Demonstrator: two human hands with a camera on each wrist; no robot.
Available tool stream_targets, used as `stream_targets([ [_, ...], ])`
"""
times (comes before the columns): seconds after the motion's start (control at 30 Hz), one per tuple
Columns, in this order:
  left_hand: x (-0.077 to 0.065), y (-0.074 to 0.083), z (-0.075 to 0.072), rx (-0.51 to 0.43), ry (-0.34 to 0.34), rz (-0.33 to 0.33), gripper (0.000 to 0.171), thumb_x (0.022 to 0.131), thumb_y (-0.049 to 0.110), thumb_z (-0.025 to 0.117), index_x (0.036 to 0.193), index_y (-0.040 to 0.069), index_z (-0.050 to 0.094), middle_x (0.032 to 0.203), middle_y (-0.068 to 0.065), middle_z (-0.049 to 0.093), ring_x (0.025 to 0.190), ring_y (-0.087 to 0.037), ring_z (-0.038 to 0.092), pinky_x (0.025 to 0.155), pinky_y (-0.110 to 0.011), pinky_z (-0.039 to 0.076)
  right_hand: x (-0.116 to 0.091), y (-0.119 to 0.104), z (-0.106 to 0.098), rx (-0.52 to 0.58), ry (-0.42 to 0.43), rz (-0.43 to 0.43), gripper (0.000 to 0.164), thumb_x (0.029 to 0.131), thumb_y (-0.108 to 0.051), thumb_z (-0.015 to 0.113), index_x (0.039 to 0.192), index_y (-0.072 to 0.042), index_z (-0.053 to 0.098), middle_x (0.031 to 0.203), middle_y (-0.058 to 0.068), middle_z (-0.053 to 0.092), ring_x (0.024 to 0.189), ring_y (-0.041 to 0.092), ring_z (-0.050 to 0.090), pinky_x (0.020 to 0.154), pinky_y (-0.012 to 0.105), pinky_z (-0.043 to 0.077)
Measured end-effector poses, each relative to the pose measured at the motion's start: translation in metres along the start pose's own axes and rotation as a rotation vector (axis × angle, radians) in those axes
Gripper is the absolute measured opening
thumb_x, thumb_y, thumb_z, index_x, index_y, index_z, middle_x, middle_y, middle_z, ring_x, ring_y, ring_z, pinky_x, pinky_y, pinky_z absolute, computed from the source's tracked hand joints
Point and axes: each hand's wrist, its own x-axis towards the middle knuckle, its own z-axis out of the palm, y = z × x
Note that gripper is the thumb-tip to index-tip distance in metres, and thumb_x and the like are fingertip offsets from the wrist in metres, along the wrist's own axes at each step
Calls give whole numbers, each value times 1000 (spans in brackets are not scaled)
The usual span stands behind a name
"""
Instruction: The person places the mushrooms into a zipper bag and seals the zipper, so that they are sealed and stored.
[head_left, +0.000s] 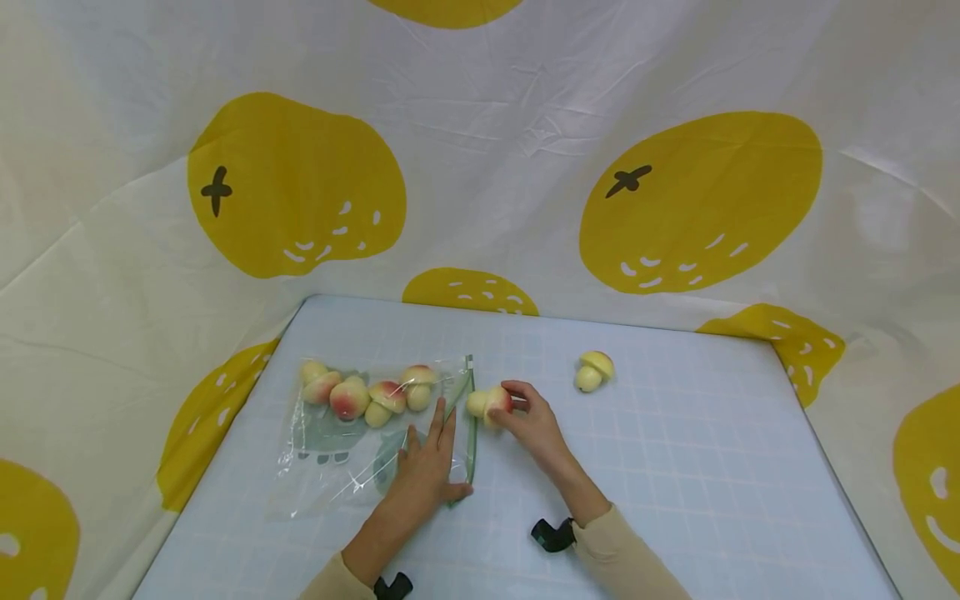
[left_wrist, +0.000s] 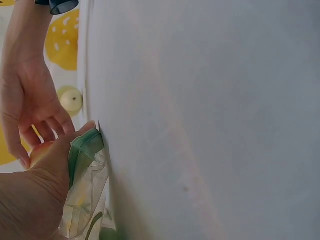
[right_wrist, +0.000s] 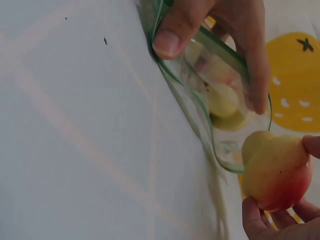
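right fingers pinch toy mushroom beside green-printed bag

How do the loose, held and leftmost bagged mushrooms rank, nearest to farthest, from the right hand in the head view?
1. Held mushroom, in the right hand.
2. Loose mushroom, to that hand's right.
3. Leftmost bagged mushroom, far left.

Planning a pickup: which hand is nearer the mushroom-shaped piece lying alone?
Right. The right hand, holding another piece, is left of the lone piece and nearer the person; the left hand is farther left, on the bag.
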Motion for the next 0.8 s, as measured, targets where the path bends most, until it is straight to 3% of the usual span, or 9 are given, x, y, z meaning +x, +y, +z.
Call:
stream_targets([
  [0.37, -1, 2, 0, 5, 9, -10, 125, 64, 48, 93, 158, 4, 22, 165, -18, 9, 122, -70, 37, 82, -72, 46, 6, 1, 19, -77, -75, -45, 55, 86, -19, 80, 134, -1, 58, 131, 13, 61, 115, 33, 58, 85, 39, 54],
  [0.8, -3, 1, 1, 53, 93, 29, 127, 62, 48, 94, 157, 3, 22, 165, -19, 9, 118, -69, 42, 79, -69, 49, 11, 0, 35, -94, -118, -88, 52, 87, -16, 79, 131, 1, 59, 128, 18, 61, 112, 36, 61, 82, 38, 56],
])
